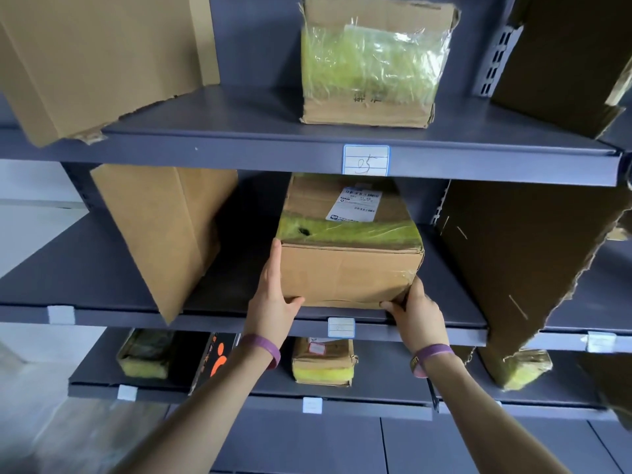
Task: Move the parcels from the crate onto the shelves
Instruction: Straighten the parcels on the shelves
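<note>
The parcel [349,268], a brown carton with a yellow-green tape band and a white shipping label on top, sits on the middle shelf [102,271] with its front face close to the shelf's front edge. The left hand [273,295] holds its lower left corner, fingers laid straight up the side and thumb along the bottom front edge. The right hand [415,309] holds the lower right corner the same way, thumb on the bottom edge; its fingers are mostly hidden behind the carton. Each wrist wears a purple band [265,350].

At 9 o'clock from the parcel stands a tall cardboard box [164,234], apart from it. At 3 o'clock a dark, torn cardboard sheet [523,261] leans close by. At 6 o'clock a small white tag [341,327] is stuck on the shelf's lip.

At 12 o'clock, on the upper shelf [222,131], rests a film-wrapped carton [372,63], above a tag reading "25" [366,160]. At 10 o'clock a large box [95,63] is cut off by the frame.

On the lower shelf [393,371], from 8 to 4 o'clock: a dim taped packet [147,354], a black box with an orange mark [213,360] partly behind the left forearm, a small yellow-taped parcel [321,362], and another [523,369] half hidden by the sheet. The label print is too small to read.
</note>
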